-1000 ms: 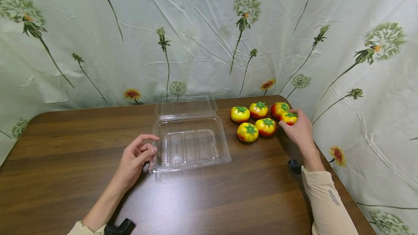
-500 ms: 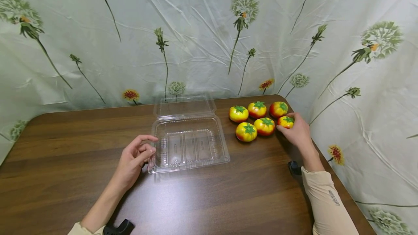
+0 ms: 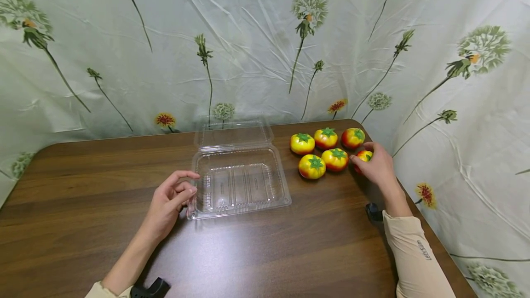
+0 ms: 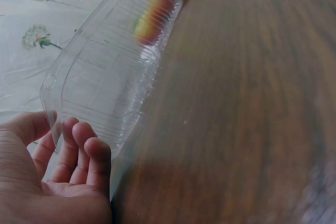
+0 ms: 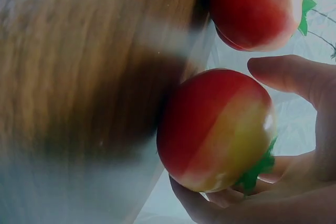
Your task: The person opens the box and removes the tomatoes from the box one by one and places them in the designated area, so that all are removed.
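Note:
At the right edge of the table, my right hand (image 3: pixel 377 165) has its fingers curled round a glossy red-and-yellow tomato (image 5: pixel 215 129) with a green star-shaped top. The right wrist view shows the fingers beneath it and the thumb close to its upper side. The tomato is tilted, its green top turned toward the palm. My left hand (image 3: pixel 167 203) pinches the near left rim of a clear plastic container (image 3: pixel 242 208) between thumb and fingers. The container's hinged lid (image 3: pixel 233 134) lies back, open, toward the curtain.
Several more tomatoes (image 3: pixel 312 167) stand grouped on the table (image 3: pixel 103 187) between the container and my right hand; one (image 5: pixel 257 9) sits just beyond the thumb. A dandelion-print curtain (image 3: pixel 256 59) hangs behind the table and along its right side.
The tomato in my right hand has shifted slightly nearer and tilted, its green top swinging rightward toward the palm. My left hand and the container stay in place.

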